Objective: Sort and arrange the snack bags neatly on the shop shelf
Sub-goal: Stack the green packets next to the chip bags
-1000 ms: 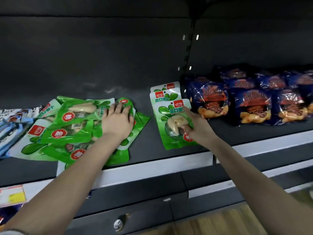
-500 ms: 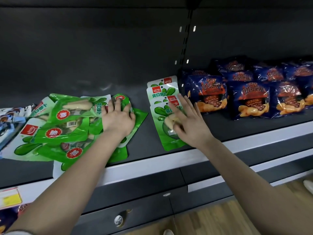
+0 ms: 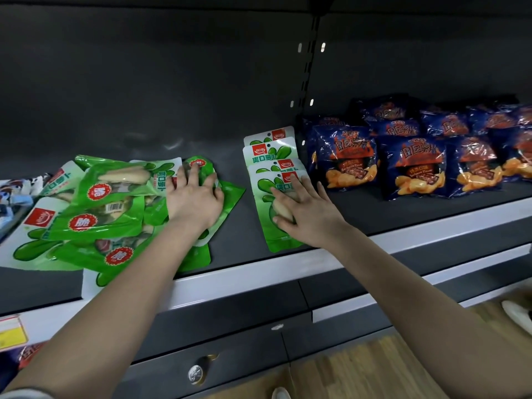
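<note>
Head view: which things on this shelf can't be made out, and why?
Head view only:
- Loose green bag pile: count unclear; bags overlap and the left hand covers some.
- Front bag of the neat green row: face partly covered by the right hand.
- Blue-and-white packs: cut off by the left edge, blurred.
- Yellow shelf label: cut off, text unreadable.
- Rear dark blue snack bags: in shadow, print illegible.

green-and-white snack bags (image 3: 103, 214) w/ red round badges; dark blue bags (image 3: 345, 159) w/ orange print; dark grey shelf (image 3: 403, 208), white front strip; wood-grain floor (image 3: 359, 372)
</note>
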